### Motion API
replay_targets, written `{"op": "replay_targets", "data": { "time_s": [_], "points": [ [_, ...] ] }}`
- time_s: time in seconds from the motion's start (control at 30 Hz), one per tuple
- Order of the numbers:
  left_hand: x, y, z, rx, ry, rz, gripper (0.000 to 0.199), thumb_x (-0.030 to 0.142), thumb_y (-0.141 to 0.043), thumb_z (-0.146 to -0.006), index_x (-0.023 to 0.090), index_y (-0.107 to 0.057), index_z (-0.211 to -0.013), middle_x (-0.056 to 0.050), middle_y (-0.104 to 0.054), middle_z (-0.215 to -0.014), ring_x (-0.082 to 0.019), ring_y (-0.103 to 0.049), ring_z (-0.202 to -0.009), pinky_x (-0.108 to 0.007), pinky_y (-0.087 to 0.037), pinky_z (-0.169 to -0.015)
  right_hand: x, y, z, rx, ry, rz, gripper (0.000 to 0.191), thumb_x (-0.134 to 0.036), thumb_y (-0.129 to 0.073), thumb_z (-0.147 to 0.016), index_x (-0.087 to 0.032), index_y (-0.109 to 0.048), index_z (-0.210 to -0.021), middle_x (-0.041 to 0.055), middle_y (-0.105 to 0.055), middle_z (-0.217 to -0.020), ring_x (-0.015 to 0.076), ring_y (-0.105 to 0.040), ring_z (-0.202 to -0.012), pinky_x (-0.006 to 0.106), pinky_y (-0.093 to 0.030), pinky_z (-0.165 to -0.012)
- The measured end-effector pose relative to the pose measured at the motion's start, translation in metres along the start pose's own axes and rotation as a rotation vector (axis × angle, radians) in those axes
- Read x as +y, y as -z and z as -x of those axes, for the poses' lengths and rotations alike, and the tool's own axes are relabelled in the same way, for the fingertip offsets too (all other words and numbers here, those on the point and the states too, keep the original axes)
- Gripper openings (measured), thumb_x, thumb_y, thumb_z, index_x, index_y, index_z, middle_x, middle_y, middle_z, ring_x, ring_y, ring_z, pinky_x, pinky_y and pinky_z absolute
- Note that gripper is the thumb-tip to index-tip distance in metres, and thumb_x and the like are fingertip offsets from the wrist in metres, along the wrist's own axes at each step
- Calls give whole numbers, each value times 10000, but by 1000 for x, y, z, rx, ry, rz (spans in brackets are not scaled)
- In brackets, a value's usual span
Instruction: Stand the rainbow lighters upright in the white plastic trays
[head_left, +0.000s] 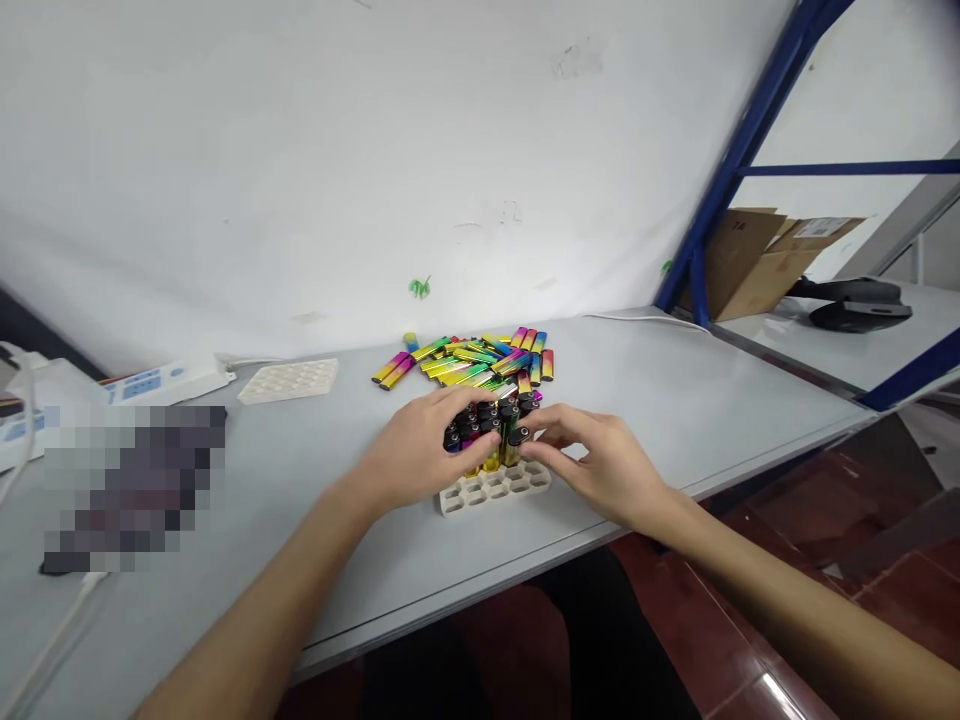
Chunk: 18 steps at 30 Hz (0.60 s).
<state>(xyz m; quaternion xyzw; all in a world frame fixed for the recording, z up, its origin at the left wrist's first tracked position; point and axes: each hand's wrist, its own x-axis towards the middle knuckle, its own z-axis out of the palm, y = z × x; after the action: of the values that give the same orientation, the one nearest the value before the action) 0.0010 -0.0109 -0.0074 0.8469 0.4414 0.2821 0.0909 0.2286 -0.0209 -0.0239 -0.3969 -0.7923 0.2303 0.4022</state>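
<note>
A white tray (496, 488) with rows of oval holes lies on the table in front of me. Several shiny lighters (491, 462) with black tops stand upright in its rear rows, while the front holes show bare. My left hand (420, 440) curves around the left side of this group, thumb in front and fingers behind, partly hidden by the lighters. From the right, my right hand (592, 455) pinches a lighter (517, 437) near its black top with thumb and fingers. Behind the tray lies a loose pile of rainbow metallic lighter sleeves (469, 362).
Another white holed tray (291, 381) lies back left. A power strip (165, 381), a blurred dark object (142, 490) and a white cable are at left. A wall closes the back. At right stand a blue metal frame (697, 270) and a cardboard box (765, 260).
</note>
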Motion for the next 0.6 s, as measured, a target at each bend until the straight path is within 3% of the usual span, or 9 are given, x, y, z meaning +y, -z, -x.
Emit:
{"op": "replay_targets", "data": {
  "time_s": [0.2,0.37,0.5,0.6],
  "points": [
    [0,0,0,-1,16,-10,409,487,-548,-905,279,-590,-1254,-26,-691,-1228,-249,-641,-1112,-423,-526,-930,1,-2,-6,-37,-80,88,131,-356,-647,-885,-250,-648,-962,4,-747,-836,155,-674,-655,293,-527,-625],
    [2,2,0,-10,31,-25,416,502,-547,-905,281,-589,-1254,-19,-690,-1230,-247,-641,-1113,-415,-528,-924,0,2,-7,-11,-59,280,233,-459,-632,-886,-239,-649,-811,2,-734,-811,134,-580,-565,292,-434,-600],
    [2,2,-1,-15,29,-34,412,502,-536,-909,287,-586,-1258,-19,-687,-1239,-257,-641,-1110,-423,-530,-919,12,19,-32,140,-89,278,432,-523,-467,-960,-213,-603,-692,7,-648,-631,140,-549,-555,282,-383,-586],
    [1,2,0,-25,21,-30,401,496,-528,-918,288,-582,-1257,-27,-682,-1248,-262,-639,-1122,-428,-522,-942,45,29,-66,247,-148,308,392,-463,-423,-981,-204,-629,-770,25,-677,-724,158,-579,-633,285,-396,-641]
  ]
}}
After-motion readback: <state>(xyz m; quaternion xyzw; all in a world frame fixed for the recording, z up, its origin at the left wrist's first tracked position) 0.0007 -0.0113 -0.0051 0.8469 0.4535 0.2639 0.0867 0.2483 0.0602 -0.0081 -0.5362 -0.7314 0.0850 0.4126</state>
